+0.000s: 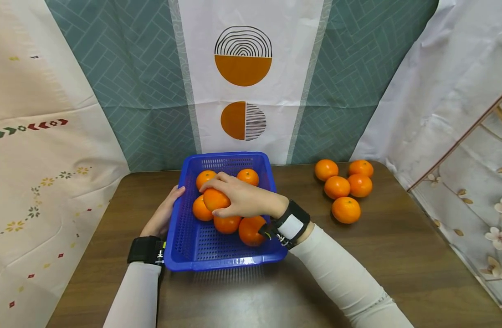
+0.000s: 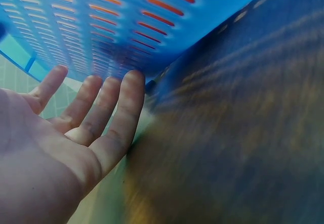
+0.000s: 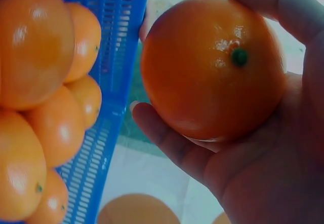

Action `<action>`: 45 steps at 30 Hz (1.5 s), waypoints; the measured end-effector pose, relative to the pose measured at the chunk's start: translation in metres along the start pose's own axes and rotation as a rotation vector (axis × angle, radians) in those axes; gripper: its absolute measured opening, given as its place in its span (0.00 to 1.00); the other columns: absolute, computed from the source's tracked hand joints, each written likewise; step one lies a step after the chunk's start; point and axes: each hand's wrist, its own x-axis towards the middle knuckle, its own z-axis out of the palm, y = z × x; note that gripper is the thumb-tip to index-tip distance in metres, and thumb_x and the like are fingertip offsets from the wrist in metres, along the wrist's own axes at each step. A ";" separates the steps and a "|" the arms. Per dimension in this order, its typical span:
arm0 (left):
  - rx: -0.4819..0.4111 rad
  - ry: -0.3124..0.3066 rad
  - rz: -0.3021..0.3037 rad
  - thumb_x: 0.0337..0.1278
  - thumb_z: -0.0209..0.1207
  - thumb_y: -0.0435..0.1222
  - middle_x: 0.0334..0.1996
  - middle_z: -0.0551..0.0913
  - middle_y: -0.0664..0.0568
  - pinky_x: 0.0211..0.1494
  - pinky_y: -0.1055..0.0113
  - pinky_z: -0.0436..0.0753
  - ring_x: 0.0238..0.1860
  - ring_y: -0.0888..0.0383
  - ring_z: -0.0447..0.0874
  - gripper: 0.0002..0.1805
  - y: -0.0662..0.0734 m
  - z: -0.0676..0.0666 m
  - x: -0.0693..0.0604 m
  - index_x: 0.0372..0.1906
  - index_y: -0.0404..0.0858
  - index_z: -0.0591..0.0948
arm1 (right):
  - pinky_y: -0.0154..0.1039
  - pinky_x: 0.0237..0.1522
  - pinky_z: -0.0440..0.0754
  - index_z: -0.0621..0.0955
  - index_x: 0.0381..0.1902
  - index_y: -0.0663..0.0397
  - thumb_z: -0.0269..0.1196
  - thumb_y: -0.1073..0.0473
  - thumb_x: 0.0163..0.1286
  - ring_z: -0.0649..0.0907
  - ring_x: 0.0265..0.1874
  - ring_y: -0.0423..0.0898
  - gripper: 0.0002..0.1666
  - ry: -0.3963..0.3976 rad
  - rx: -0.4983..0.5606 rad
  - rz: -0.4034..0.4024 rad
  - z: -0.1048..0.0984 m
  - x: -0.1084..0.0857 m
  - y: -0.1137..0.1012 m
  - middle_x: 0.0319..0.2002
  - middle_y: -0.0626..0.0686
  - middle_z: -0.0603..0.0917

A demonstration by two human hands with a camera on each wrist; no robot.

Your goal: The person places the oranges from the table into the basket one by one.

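In the head view a blue plastic basket [image 1: 225,261] with slotted walls stands on the table. Several oranges lie inside, among them one near the front [image 1: 251,231] and one at the back right [image 1: 248,176]. My right hand [image 1: 248,197] reaches over the basket and holds an orange [image 1: 216,200] above the others. The right wrist view shows that orange [image 3: 210,69] between curled fingers and thumb, its green stem dot visible. At the basket's left side is my left hand [image 1: 165,214]. Its extended fingers [image 2: 121,115] touch the outer slotted wall [image 2: 101,26] in the left wrist view.
Several more oranges [image 1: 337,187] sit in a loose group on the right of the brown wooden table [image 1: 312,246]. Behind the table hangs a patterned cloth [image 1: 152,91]. Other printed cloths line the left [image 1: 70,150] and right [image 1: 452,118] sides.
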 end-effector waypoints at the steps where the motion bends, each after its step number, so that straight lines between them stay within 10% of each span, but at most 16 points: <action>1: 0.001 0.002 -0.004 0.85 0.36 0.55 0.60 0.70 0.49 0.51 0.55 0.87 0.51 0.55 0.83 0.26 0.000 0.000 0.000 0.77 0.53 0.50 | 0.39 0.57 0.78 0.72 0.71 0.46 0.67 0.50 0.73 0.75 0.57 0.46 0.32 -0.011 0.000 -0.003 0.002 0.001 -0.001 0.64 0.52 0.71; 45: 0.032 0.023 -0.011 0.84 0.38 0.56 0.61 0.70 0.46 0.52 0.57 0.86 0.51 0.55 0.83 0.29 0.001 0.000 0.000 0.78 0.51 0.50 | 0.30 0.61 0.72 0.66 0.76 0.49 0.65 0.40 0.74 0.73 0.55 0.39 0.40 -0.394 -0.114 -0.028 0.067 0.024 -0.008 0.59 0.47 0.73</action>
